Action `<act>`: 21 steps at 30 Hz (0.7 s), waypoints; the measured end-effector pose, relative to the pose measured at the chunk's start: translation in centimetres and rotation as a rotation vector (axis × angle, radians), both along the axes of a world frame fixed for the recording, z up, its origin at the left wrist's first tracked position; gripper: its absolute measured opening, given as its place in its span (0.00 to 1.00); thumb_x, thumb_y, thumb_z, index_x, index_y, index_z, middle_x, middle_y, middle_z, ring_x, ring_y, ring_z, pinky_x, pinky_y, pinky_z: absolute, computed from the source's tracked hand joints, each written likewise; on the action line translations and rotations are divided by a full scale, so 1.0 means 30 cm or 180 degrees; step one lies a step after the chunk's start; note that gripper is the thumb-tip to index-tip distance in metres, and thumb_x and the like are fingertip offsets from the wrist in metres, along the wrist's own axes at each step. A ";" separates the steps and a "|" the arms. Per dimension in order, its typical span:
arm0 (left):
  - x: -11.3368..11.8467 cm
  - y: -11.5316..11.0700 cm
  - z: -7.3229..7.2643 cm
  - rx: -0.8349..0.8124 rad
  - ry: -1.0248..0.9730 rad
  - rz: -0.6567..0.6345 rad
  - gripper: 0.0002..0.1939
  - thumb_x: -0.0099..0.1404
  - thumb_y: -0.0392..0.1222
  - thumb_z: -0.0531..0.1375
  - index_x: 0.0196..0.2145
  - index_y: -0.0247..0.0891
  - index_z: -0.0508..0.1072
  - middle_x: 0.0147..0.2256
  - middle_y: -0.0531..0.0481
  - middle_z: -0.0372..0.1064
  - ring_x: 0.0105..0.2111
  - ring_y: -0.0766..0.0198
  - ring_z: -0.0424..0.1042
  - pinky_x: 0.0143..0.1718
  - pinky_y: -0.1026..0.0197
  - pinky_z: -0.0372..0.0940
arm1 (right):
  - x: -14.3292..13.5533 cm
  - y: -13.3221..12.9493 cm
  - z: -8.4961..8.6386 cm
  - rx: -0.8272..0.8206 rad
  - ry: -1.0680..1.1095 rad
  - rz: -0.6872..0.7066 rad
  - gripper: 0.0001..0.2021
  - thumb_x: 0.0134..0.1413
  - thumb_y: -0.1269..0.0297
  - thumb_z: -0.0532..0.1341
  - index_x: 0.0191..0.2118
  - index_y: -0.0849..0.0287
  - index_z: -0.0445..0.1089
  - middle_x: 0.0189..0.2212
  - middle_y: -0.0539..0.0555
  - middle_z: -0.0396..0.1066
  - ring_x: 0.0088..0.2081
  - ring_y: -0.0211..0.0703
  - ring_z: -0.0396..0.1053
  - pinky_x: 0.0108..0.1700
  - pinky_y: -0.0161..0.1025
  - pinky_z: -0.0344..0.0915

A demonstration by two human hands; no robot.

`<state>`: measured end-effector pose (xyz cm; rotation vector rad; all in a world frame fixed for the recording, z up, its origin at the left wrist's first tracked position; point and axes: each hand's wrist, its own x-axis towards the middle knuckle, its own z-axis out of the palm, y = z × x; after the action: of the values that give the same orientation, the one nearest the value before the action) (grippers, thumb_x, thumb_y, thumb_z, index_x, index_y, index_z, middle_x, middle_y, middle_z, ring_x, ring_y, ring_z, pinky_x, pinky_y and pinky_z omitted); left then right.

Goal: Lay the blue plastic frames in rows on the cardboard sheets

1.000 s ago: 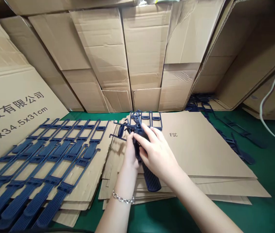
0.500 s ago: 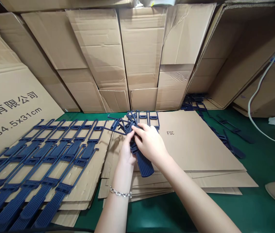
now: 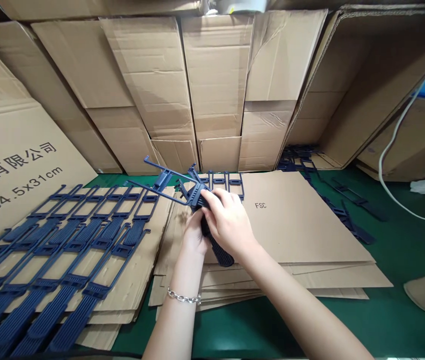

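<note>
My left hand (image 3: pixel 194 236) is closed around a bundle of dark blue plastic pieces (image 3: pixel 223 254), each with a ribbed paddle and an open rectangular frame. The ribbed paddles point down toward me. Over them lies my right hand (image 3: pixel 229 217), its fingers closed on the top of the bundle near the joint. One frame (image 3: pixel 163 181) with hooked ends sticks out to the upper left, over the cardboard. My fingers hide the middle of the bundle. Just behind the hands, a few similar frames (image 3: pixel 220 182) rest on the cardboard sheets.
Rows of matching blue pieces (image 3: pixel 73 282) cover a cardboard stack at left. Under my hands is a stack of cardboard sheets (image 3: pixel 291 220) on the green table (image 3: pixel 250 325). More loose pieces (image 3: pixel 358 200) lie at right, beside an open carton (image 3: pixel 340 110). A white cable (image 3: pixel 385 165) hangs there.
One frame of the held bundle has swung out to the upper left and stands clear of the others. The paddles have moved slightly up and left, and my right fingers have shifted.
</note>
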<state>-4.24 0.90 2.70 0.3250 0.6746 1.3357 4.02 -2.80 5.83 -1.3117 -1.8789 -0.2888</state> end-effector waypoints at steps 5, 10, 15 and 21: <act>0.002 0.004 0.016 -0.0623 0.0285 0.0013 0.08 0.61 0.31 0.52 0.29 0.30 0.70 0.23 0.46 0.71 0.23 0.63 0.72 0.30 0.62 0.69 | 0.176 0.000 -0.018 0.0344 0.1220 -0.0141 0.16 0.61 0.64 0.45 0.50 0.61 0.61 0.42 0.59 0.67 0.44 0.44 0.65 0.47 0.43 0.63; 0.008 0.000 0.033 -0.0667 0.0399 0.0083 0.05 0.58 0.30 0.54 0.27 0.31 0.69 0.21 0.48 0.70 0.19 0.63 0.70 0.25 0.62 0.68 | 0.426 0.047 -0.113 -0.1679 0.3183 -0.0881 0.13 0.56 0.63 0.45 0.40 0.62 0.62 0.27 0.54 0.68 0.20 0.36 0.65 0.25 0.36 0.65; 0.025 0.002 0.026 -0.0791 0.0328 0.0025 0.08 0.58 0.29 0.54 0.24 0.31 0.69 0.19 0.47 0.69 0.19 0.63 0.70 0.25 0.63 0.69 | 0.509 0.057 -0.195 -0.2265 0.3389 -0.1199 0.11 0.50 0.66 0.48 0.34 0.64 0.65 0.22 0.53 0.64 0.20 0.37 0.65 0.25 0.35 0.66; 0.028 0.010 0.028 -0.0924 0.0281 0.0188 0.06 0.56 0.28 0.54 0.26 0.32 0.70 0.19 0.49 0.69 0.20 0.63 0.71 0.30 0.62 0.70 | 0.527 0.011 -0.167 -0.2476 0.0827 -0.1854 0.18 0.54 0.59 0.49 0.39 0.62 0.72 0.36 0.63 0.69 0.42 0.53 0.67 0.43 0.43 0.63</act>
<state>-3.41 1.20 3.56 0.1307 0.9457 1.2638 19.83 -2.46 0.81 -2.2877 -1.3803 0.3566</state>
